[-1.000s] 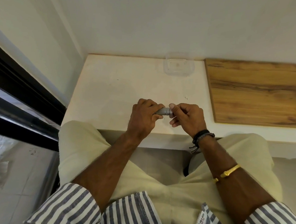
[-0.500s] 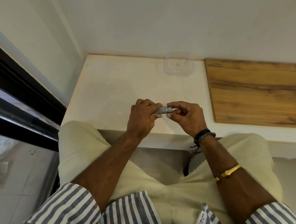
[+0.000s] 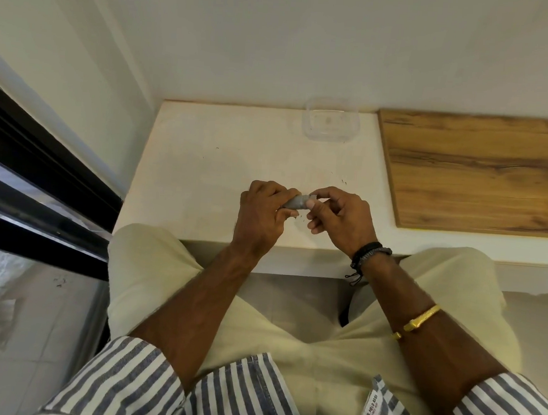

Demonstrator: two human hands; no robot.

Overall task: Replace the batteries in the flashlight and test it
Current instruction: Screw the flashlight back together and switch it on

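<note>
Grip the grey flashlight [image 3: 295, 203] firmly in the curled fingers of the left hand [image 3: 262, 213], as now. Pinch its free end between thumb and forefinger of the right hand [image 3: 340, 216] and twist straight round the axis, never bending. Sits between both sets of fingertips, above the table [image 3: 205, 157]. Long axis left to right, slightly raised toward the right fingers. Cannot tell lens end from tail.

One readable tag on my shirt

A small white label [image 3: 371, 408] sewn on the hem of my blue-and-white striped shirt [image 3: 246, 396] read "U.S. POLO ASSN."; the finer line beneath it was too small for me to make out.
</note>
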